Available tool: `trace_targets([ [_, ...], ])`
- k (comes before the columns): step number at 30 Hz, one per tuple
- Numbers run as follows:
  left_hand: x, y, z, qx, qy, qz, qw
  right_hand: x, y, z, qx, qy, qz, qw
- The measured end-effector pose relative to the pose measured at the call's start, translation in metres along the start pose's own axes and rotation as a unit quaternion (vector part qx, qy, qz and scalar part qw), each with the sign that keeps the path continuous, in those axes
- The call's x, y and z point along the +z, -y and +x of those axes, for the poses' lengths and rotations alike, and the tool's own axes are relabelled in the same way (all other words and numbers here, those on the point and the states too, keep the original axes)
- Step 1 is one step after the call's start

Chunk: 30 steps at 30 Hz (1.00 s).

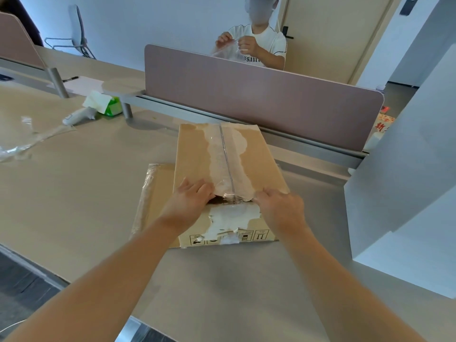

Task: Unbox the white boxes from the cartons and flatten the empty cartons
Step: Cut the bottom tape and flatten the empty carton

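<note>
Fingers (197, 187) of both hands hooked under carton's (197, 154) near top-flap edges, gripping them.

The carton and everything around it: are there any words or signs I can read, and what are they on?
Carton, near side: handling symbols, one showing two up arrows; the rest too small.
T-shirt of the person opposite: letters partly hidden, roughly "ssaur".
Red paper at right: characters too blurred.

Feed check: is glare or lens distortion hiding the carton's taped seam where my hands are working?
Head view: wide-angle bending curves the divider and table edges; the tape on the carton shines but the seam reads clearly; left hand and right hand are sharp; soft light, faint shadows.
</note>
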State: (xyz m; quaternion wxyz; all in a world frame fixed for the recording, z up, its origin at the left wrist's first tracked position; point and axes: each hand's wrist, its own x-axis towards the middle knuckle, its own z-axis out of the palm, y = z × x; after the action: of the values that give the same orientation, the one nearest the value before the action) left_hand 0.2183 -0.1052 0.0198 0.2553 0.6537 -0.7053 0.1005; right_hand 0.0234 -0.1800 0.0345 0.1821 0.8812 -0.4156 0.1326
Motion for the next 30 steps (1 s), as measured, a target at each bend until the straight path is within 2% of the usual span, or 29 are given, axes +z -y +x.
trace_targets([
  [1, 0.001, 0.001, 0.000, -0.010, -0.015, -0.013, 1.000, 0.002, 0.002, -0.002, -0.004, 0.004, 0.001, 1.000],
  [4, -0.010, -0.007, 0.000, -0.059, 0.003, -0.040, 0.997, 0.004, 0.004, -0.003, -0.010, 0.005, 0.010, 1.000],
  [8, -0.020, -0.010, 0.002, -0.077, 0.013, -0.061, 0.995, 0.002, 0.007, 0.000, -0.011, 0.004, 0.013, 1.000],
  [10, -0.023, -0.008, 0.005, -0.123, 0.013, -0.098, 0.988, 0.000, 0.007, 0.001, -0.012, -0.006, 0.015, 1.000],
  [13, -0.021, -0.007, 0.005, -0.136, 0.007, -0.093, 0.986, -0.002, 0.008, 0.000, -0.017, -0.044, 0.007, 0.999],
  [15, -0.023, -0.010, 0.002, -0.141, 0.032, -0.099, 0.985, -0.008, 0.007, 0.008, 0.017, -0.084, 0.016, 0.996],
  [17, -0.027, -0.009, -0.001, -0.125, 0.014, -0.088, 0.988, -0.013, 0.003, 0.021, 0.056, -0.094, 0.023, 0.994],
  [19, -0.028, -0.009, -0.002, -0.154, 0.001, -0.085, 0.984, -0.022, 0.004, 0.023, 0.055, -0.088, 0.025, 0.994],
  [21, -0.028, -0.009, -0.001, -0.165, 0.005, -0.098, 0.981, -0.019, 0.008, 0.016, 0.018, -0.036, 0.036, 0.999],
  [23, -0.028, -0.009, 0.002, -0.144, 0.008, -0.113, 0.983, -0.018, 0.012, 0.012, 0.008, 0.058, 0.034, 0.998],
  [25, -0.030, -0.007, 0.005, -0.135, 0.027, -0.138, 0.981, -0.021, 0.012, 0.013, 0.001, 0.086, 0.047, 0.995],
  [28, -0.040, -0.002, 0.010, -0.107, 0.105, -0.059, 0.987, -0.036, 0.016, 0.018, -0.019, 0.102, 0.048, 0.993],
  [30, -0.052, -0.002, 0.012, -0.028, 0.070, 0.048, 0.996, -0.045, 0.019, 0.022, -0.040, 0.126, 0.039, 0.990],
])
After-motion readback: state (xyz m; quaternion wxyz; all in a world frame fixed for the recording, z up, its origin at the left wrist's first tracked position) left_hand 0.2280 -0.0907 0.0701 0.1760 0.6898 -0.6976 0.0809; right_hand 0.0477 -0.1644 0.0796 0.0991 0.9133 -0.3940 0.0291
